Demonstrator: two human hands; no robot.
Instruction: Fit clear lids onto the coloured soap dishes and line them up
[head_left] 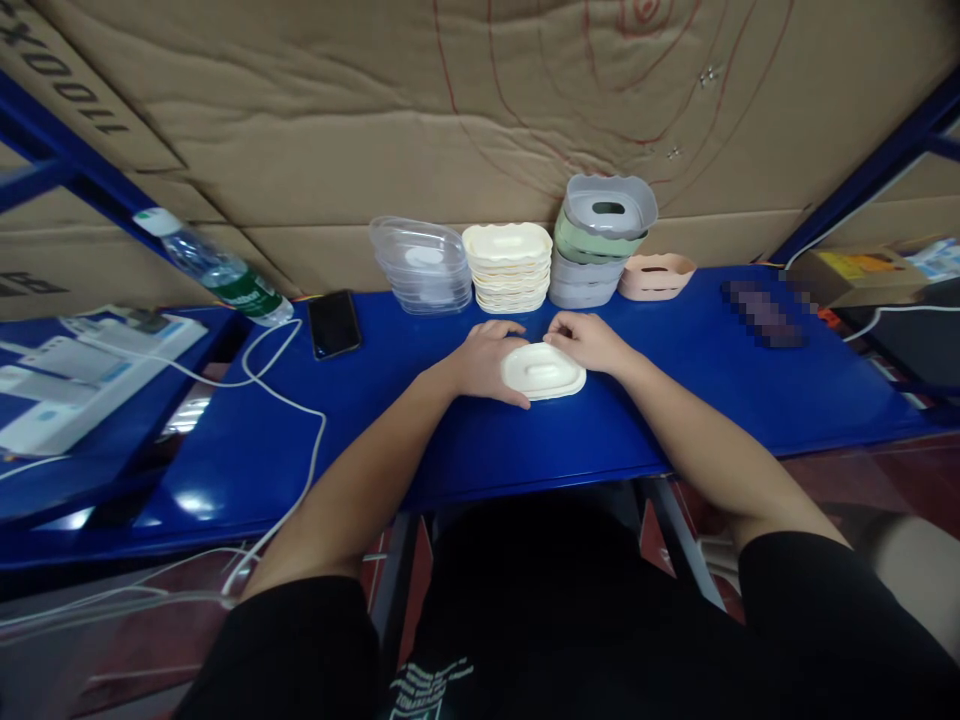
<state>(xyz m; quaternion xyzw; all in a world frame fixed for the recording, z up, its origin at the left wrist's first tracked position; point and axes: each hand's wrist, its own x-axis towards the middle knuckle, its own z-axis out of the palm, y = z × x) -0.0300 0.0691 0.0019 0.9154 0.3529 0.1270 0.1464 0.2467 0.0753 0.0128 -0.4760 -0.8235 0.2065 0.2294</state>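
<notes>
A cream plastic dish (545, 371) with a raised oval in its middle is in front of me, low over the blue tabletop. My left hand (489, 362) grips its left end, thumb along the near edge and fingers behind. At its far right edge, my right hand (591, 340) is closed with curled fingers on the rim; the fingertips are partly hidden. Behind the hands stands a stack of cream wavy-rimmed dishes (511, 270). Left of that stack are nested clear plastic containers (424, 268). To its right rise grey and green holders (600, 245), with a peach holder (657, 278) beside them.
A black phone (334, 324) and a tilted water bottle (217, 270) are on the left, near a white cable (319, 440). A blurred-out object (765, 312) lies on the right. A cardboard wall (337, 130) closes off the back, and blue frame posts (862, 185) flank the table.
</notes>
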